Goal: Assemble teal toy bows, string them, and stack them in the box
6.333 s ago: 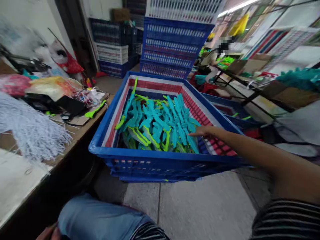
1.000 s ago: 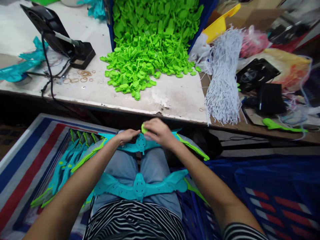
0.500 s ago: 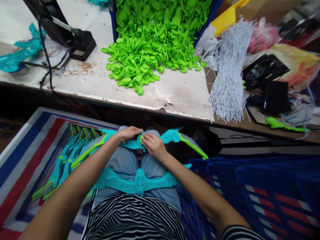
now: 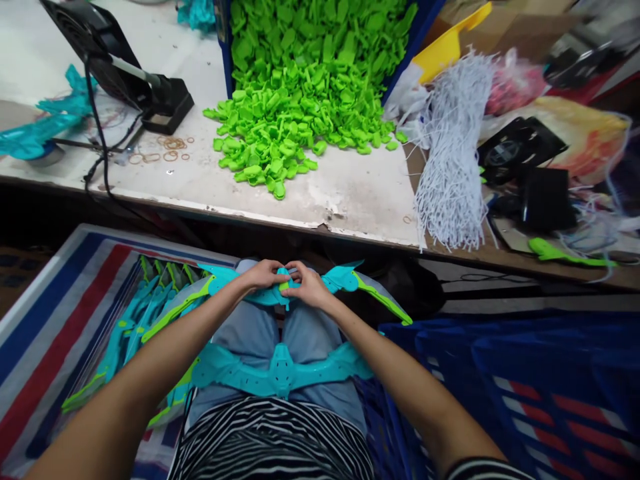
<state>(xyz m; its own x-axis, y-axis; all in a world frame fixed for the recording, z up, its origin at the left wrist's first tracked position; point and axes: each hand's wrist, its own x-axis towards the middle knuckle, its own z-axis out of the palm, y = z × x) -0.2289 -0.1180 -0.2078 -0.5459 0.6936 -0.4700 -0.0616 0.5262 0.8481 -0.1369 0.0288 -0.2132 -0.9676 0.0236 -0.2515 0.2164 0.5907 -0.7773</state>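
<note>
Across my knees lies a teal toy bow (image 4: 343, 279) with green-edged limbs. My left hand (image 4: 265, 275) is closed on its middle from the left, fingertips at the top of the centre block. From the right, my right hand (image 4: 309, 285) grips the same middle, fingers bent over the top and thumb low against a small green plastic piece (image 4: 283, 283) at the centre. My fingers partly hide how that piece sits. Nearer my body, a second teal bow body (image 4: 320, 379) rests on my lap, touched by neither hand.
Green plastic pieces (image 4: 290, 133) spill from a blue bin onto the worktable (image 4: 360, 200). White cords (image 4: 453, 160) hang over its edge. A black fan (image 4: 95, 47) stands left. Several finished-looking bows (image 4: 133, 320) lie on the striped surface (image 4: 60, 320); blue baskets (image 4: 550, 360) stand right.
My right hand has shifted its grip, with fingers moved up to the top of the bow's centre and thumb apart below. More of the green piece shows now.
</note>
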